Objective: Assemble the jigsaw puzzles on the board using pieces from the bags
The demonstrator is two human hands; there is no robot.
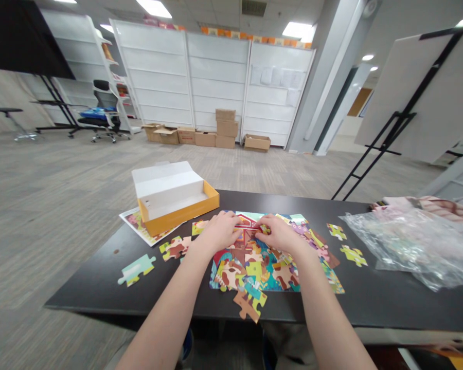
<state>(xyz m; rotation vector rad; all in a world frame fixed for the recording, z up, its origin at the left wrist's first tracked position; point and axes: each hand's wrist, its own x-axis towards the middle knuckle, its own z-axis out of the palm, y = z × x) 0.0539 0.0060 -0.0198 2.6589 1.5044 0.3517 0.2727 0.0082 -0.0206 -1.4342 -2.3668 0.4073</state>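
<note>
A colourful jigsaw puzzle (272,280) lies on the black table, with several loose pieces on top of its lower part. Over its upper left part is my left hand (223,229), palm down, fingers apart and resting on the picture near a red barn. My right hand (278,232) is over the upper middle, its thumb and fingers closed around a small yellow-green piece (265,229). Loose pieces lie left of the puzzle, among them a pale green one (137,270) and a brown and pink one (174,247). Two yellow-green pieces (354,255) lie to its right.
An open yellow box (181,210) with a white inside stands at the table's (100,288) back left, partly on a printed sheet (133,221). Clear plastic bags (420,246) and a pink striped cloth (443,205) lie at the right.
</note>
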